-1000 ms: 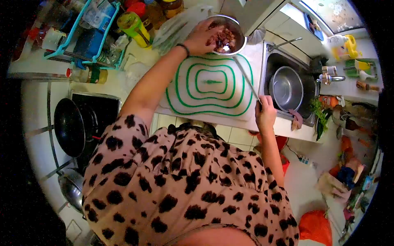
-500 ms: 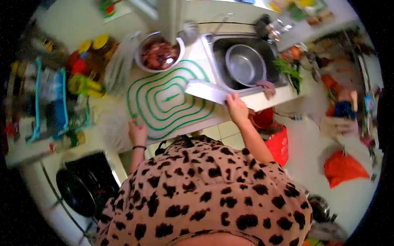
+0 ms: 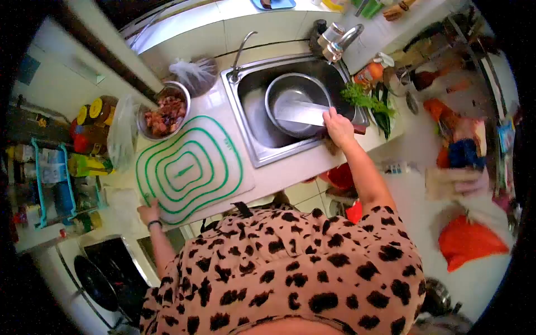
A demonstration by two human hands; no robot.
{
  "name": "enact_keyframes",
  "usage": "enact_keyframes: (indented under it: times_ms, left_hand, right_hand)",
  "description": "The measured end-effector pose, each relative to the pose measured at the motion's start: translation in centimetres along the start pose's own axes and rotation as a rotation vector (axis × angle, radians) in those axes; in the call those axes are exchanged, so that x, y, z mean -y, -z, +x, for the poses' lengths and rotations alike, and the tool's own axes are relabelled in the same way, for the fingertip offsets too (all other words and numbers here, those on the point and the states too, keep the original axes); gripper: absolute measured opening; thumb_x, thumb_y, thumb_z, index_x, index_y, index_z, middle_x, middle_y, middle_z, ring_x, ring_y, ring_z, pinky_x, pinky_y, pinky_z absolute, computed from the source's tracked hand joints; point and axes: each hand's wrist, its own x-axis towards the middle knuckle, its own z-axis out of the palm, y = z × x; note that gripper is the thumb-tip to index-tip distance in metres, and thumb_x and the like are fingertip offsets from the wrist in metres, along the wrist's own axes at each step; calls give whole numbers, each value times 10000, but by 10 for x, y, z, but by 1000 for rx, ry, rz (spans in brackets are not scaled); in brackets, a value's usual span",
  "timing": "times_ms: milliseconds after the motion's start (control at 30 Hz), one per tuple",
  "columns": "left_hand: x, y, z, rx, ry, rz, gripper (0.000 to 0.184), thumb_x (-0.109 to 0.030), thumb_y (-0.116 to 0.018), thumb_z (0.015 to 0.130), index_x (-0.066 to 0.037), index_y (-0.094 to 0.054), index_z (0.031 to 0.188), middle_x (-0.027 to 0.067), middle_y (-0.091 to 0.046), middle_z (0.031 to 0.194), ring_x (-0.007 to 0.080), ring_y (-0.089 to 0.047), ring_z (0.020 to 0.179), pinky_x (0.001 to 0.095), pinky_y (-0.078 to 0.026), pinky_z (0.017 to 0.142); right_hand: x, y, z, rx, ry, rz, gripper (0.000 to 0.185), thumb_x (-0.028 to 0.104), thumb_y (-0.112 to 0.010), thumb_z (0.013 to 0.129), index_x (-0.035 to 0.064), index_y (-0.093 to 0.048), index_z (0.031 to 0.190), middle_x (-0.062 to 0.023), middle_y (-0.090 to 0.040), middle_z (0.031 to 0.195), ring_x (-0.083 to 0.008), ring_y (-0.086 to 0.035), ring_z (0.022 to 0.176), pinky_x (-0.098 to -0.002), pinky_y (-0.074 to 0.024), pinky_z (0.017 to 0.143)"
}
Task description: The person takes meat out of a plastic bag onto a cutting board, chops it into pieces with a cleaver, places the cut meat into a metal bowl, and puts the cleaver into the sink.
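Note:
My right hand (image 3: 339, 127) is closed round the handle of a cleaver (image 3: 304, 113). The broad blade points left, over a metal basin (image 3: 297, 84) that sits in the sink (image 3: 254, 134). At the lower left corner of a white cutting board (image 3: 215, 192) with green rounded rings is my left hand (image 3: 149, 213), its fingers closed at the board's edge. A metal bowl (image 3: 185, 95) of cut raw meat (image 3: 166, 114) stands just behind the board.
The faucet (image 3: 341, 44) rises behind the sink; green leafy vegetables (image 3: 363, 99) lie to its right. A knotted plastic bag (image 3: 195, 72) stands behind the board. On the left are a rack (image 3: 53, 178) and a black pan (image 3: 95, 283). An orange bag (image 3: 469, 243) lies at right.
My right hand has carried the cleaver from above the board's right side to over the basin in the sink. My left hand stays at the board's corner. The view has shifted right.

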Motion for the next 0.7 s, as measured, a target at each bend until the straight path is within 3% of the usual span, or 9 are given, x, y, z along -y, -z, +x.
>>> enact_keyframes:
  times_ms: [67, 167, 233, 333, 400, 433, 567, 633, 700]
  left_hand:
    - [-7, 3, -19, 76, 164, -14, 870, -516, -790, 657, 79, -452, 1194, 279, -588, 1155, 399, -575, 1082, 451, -455, 957]
    - [-40, 23, -42, -194, 180, -41, 814, -511, -787, 670, 113, -491, 1100, 281, -602, 1127, 384, -603, 1031, 440, -470, 925]
    - [-37, 36, -37, 98, 196, -147, 844, -524, -783, 678, 166, -537, 1096, 298, -603, 1132, 359, -614, 1021, 432, -473, 909]
    - [-30, 43, -35, 77, 159, -313, 802, -545, -761, 699, 114, -588, 1123, 227, -644, 1082, 305, -620, 980, 416, -471, 884]
    - [-27, 41, -35, 32, 138, -375, 778, -558, -746, 713, 80, -621, 1141, 179, -672, 1048, 269, -623, 953, 405, -469, 868]
    - [-10, 17, -3, 39, 135, -381, 748, -560, -740, 722, 47, -630, 1145, 141, -675, 1063, 258, -620, 934, 390, -470, 864]
    - [-57, 48, -8, 45, 226, -159, 648, -522, -745, 742, 26, -652, 1074, 166, -674, 970, 267, -621, 886, 392, -474, 818]
    - [-44, 42, -8, 200, -89, -448, 366, -412, -672, 853, -60, -672, 953, 18, -632, 739, 167, -571, 643, 288, -473, 629]
    - [-63, 65, -56, 421, -73, -719, 393, -351, -651, 884, -101, -586, 1181, 28, -610, 934, 155, -556, 772, 281, -467, 667]
  right_hand:
    - [-35, -25, 21, 29, 64, 15, 157, 100, -575, 791, 82, -486, 919, -132, -522, 929, -265, -635, 717, -376, -526, 579]
    - [-56, -80, 48, -49, 192, 27, 80, 109, -532, 841, 84, -516, 915, -138, -537, 970, -251, -660, 709, -371, -551, 570]
    - [-60, -106, 57, 119, 190, 85, 106, 92, -517, 841, 57, -522, 941, -169, -544, 1042, -279, -661, 759, -384, -555, 617]
    - [-63, -112, 60, 121, 271, 255, 172, 157, -468, 892, 38, -530, 999, -231, -561, 1112, -349, -648, 840, -446, -539, 709]
    - [-51, -113, 66, 378, -199, 790, 411, 357, -352, 953, 45, -521, 1161, -274, -588, 1133, -418, -576, 1035, -499, -453, 888]
    - [-71, -165, 58, 326, -11, 658, 453, 380, -384, 937, 27, -505, 1193, -274, -578, 1164, -433, -555, 1072, -495, -440, 917]
    - [-52, -112, 36, 394, 33, 503, 243, 152, -403, 934, 39, -507, 1123, -189, -505, 1223, -400, -555, 1045, -478, -491, 846]
    - [-65, -131, 38, 377, 198, 252, 228, 142, -433, 913, 50, -509, 1106, -176, -506, 1195, -383, -559, 1021, -480, -502, 814]
    - [-67, -148, 42, 367, 85, 356, 285, 129, -597, 798, 43, -566, 1068, -166, -531, 1178, -355, -553, 1029, -481, -506, 807]
